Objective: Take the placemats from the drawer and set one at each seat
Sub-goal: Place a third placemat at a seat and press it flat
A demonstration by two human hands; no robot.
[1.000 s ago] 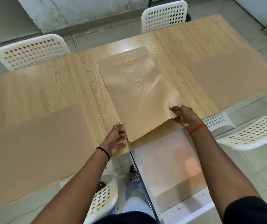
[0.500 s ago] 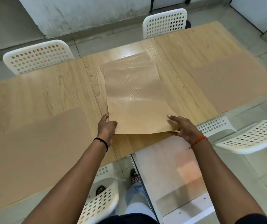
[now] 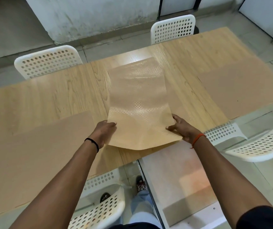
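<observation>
Fingers of left hand pinch placemat near-left edge; right hand grips near-right corner. Mat lies lengthwise mid-surface, near edge lifted, curling. Looks thin, light, floppy; best held at both corners.

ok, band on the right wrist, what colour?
Orange, a thin wristband on the right hand; head view shows it.

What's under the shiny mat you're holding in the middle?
Under the shiny mat you can see only the wooden table around its edges. Both hands, left hand and right hand, lift its near end. Whatever lies beneath its middle is covered.
</observation>
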